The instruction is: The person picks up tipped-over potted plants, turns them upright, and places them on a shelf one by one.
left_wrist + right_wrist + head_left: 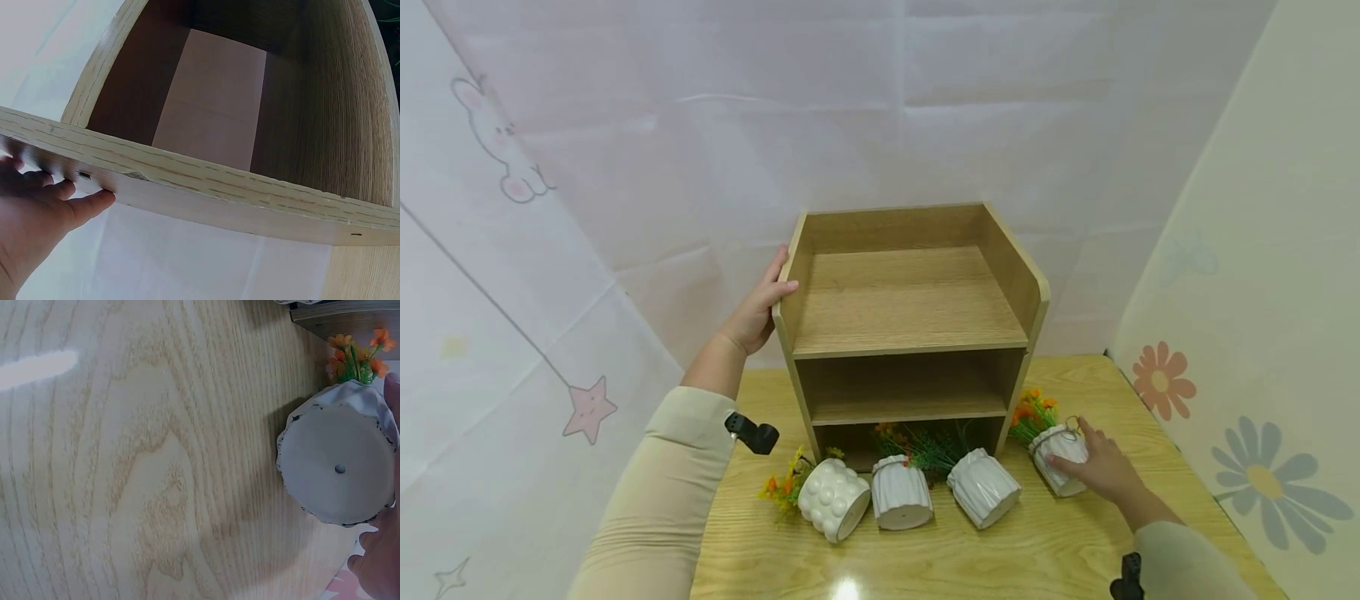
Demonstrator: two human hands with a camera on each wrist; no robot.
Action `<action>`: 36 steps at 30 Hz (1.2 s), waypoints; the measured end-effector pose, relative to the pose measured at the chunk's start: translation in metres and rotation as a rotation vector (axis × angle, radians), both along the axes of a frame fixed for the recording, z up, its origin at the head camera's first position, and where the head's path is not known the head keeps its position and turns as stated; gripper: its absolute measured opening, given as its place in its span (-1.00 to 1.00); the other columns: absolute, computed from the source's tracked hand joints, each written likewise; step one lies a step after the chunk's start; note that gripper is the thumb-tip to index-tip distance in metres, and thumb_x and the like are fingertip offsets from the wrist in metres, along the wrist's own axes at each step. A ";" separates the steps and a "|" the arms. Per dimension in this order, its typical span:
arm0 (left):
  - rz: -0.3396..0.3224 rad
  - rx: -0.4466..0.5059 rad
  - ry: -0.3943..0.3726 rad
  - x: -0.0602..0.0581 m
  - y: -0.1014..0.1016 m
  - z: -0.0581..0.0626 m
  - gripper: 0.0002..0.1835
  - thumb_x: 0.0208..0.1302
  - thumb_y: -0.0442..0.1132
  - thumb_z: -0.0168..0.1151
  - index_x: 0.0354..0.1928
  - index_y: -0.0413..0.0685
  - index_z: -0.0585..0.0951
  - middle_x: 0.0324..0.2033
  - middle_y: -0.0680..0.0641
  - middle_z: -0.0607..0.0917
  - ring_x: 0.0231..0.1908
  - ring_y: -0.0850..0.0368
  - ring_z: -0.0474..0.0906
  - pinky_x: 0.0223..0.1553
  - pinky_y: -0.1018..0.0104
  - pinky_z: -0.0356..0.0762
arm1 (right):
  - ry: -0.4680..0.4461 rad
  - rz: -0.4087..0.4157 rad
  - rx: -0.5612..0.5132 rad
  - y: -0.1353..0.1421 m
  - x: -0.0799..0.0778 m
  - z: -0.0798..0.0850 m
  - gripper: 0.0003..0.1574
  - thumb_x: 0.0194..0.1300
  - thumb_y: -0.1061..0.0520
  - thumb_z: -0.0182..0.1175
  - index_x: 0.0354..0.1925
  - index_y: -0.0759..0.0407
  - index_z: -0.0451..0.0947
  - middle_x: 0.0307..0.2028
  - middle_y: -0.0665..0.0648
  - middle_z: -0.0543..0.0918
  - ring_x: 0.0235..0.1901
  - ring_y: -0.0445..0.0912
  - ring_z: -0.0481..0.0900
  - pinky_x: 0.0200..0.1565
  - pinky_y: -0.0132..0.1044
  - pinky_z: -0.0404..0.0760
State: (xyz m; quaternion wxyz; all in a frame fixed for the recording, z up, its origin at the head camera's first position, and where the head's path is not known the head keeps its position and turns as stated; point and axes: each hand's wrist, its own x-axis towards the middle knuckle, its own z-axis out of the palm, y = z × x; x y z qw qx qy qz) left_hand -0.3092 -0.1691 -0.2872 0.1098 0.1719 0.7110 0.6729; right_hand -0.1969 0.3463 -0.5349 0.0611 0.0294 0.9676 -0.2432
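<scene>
A small wooden shelf (910, 300) stands on the table against the back wall. My left hand (760, 308) rests on its left side panel, the fingertips touching the outer face in the left wrist view. At the shelf's right, my right hand (1101, 467) grips a white ribbed flowerpot (337, 465) with orange and yellow flowers (1036, 410). This pot is tipped over, its base with a small hole facing the right wrist camera. Thumb and fingers lie on opposite sides of it.
Before the shelf lie a bumpy white pot (833, 498) and two ribbed white pots, one in the middle (901, 493) and one farther right (983, 487), all tipped with flowers or greenery toward the shelf. Fabric-like walls (850, 108) enclose the table (1075, 550).
</scene>
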 end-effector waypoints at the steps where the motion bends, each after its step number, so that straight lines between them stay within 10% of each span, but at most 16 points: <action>1: -0.002 -0.002 0.002 0.000 0.000 0.000 -0.12 0.35 -0.14 -0.18 0.53 0.43 -0.43 0.53 0.13 -0.51 0.44 -0.16 -0.13 0.37 -0.05 0.02 | -0.002 0.000 0.000 0.000 0.000 -0.001 0.38 0.21 -0.43 0.16 0.48 0.47 -0.21 0.33 0.78 -0.04 0.27 0.71 -0.09 0.11 0.59 0.08; 16: -0.004 0.001 0.014 0.002 0.001 0.000 -0.10 0.31 -0.14 -0.17 0.52 0.49 -0.41 0.52 0.16 -0.52 0.47 -0.13 -0.22 0.44 -0.18 -0.14 | -0.164 -0.027 -0.099 -0.001 -0.001 -0.001 0.50 0.17 -0.45 0.18 0.49 0.47 -0.39 0.34 0.75 -0.01 0.27 0.61 0.13 0.12 0.42 0.31; 36: -0.001 -0.004 0.005 0.001 0.001 0.000 -0.10 0.30 -0.16 -0.18 0.52 0.47 -0.41 0.52 0.15 -0.52 0.48 -0.10 -0.25 0.44 -0.17 -0.15 | 0.019 -0.081 -0.165 -0.002 0.012 -0.023 0.42 0.20 -0.35 0.26 0.51 0.42 -0.29 0.36 0.70 0.05 0.27 0.57 0.15 0.17 0.42 0.29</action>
